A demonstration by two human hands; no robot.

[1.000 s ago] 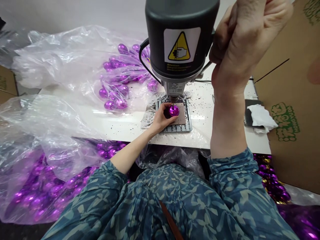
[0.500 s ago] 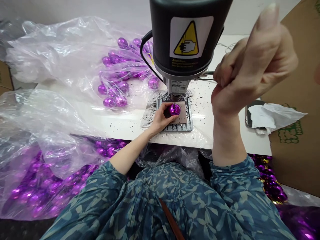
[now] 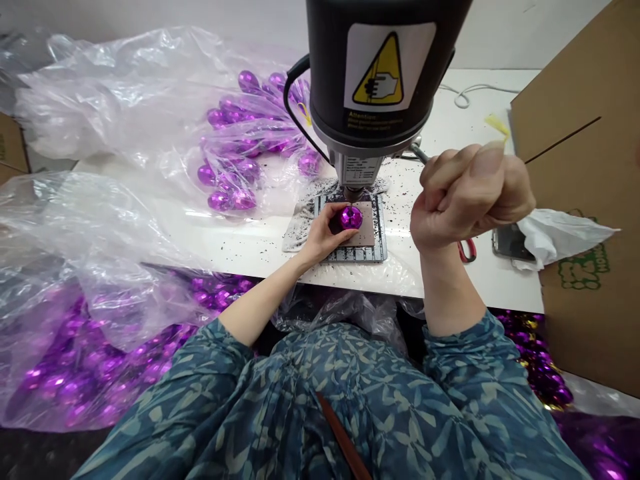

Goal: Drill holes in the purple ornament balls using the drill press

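My left hand (image 3: 327, 233) pinches a shiny purple ball (image 3: 351, 217) between thumb and fingers. The ball rests on a brown board (image 3: 367, 233) over the slotted metal base plate (image 3: 377, 255) of a bench drill press (image 3: 370, 127). Directly above the ball is the drill's chuck (image 3: 353, 195); the bit's tip is too small to make out. Off to the right, my right hand (image 3: 473, 197) is closed in a fist round the drill press lever (image 3: 419, 153), whose metal rod runs into the fingers. The grip end is hidden.
Clear plastic bags (image 3: 125, 87) spread over the left, with purple balls (image 3: 233, 173) under the film. Dark shavings lie around the base. At right are red-handled pliers or scissors (image 3: 468, 251), a phone (image 3: 510, 244), a white tissue (image 3: 565, 233) and a tall cardboard box (image 3: 580, 160).
My right hand has come down and slightly left along with the lever, uncovering the red-handled tool. My left hand keeps its hold on the ball under the chuck.
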